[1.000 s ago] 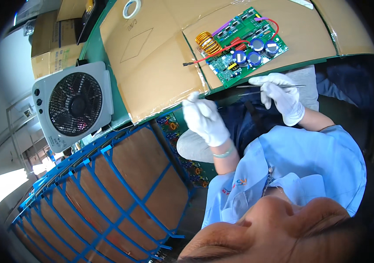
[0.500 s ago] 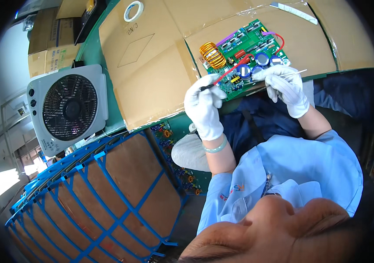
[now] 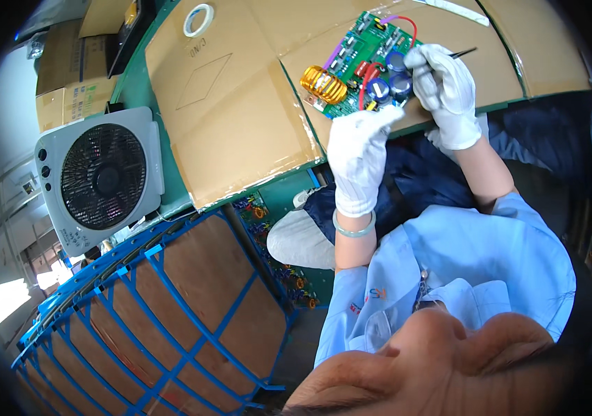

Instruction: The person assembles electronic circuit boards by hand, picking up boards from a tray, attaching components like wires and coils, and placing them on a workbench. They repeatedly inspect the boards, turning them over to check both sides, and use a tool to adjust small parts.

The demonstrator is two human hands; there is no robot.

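A green circuit board (image 3: 343,64) lies near the table's front edge. It carries a copper-wound coil (image 3: 323,84), several blue round capacitors (image 3: 378,89) and a red wire (image 3: 364,82) that runs down to my left hand (image 3: 362,156). That gloved hand is closed at the board's near edge, its fingertips pinched beside the capacitors. What it grips is hidden. My right hand (image 3: 448,87), also gloved, is closed at the board's right side. A thin, dark stick-like tool (image 3: 464,52) pokes out past its fingers; most of it is covered.
Cardboard sheets (image 3: 240,132) cover the green table. A roll of white tape (image 3: 199,21) lies at the far left, and a white-handled flat tool (image 3: 455,10) at the back. A box fan (image 3: 105,173) stands left, beside a blue-strapped brown panel (image 3: 178,312).
My left hand has moved right toward the capacitors, and the wire's black end no longer shows. My right hand has risen and turned. The board has shifted slightly left and up in view.
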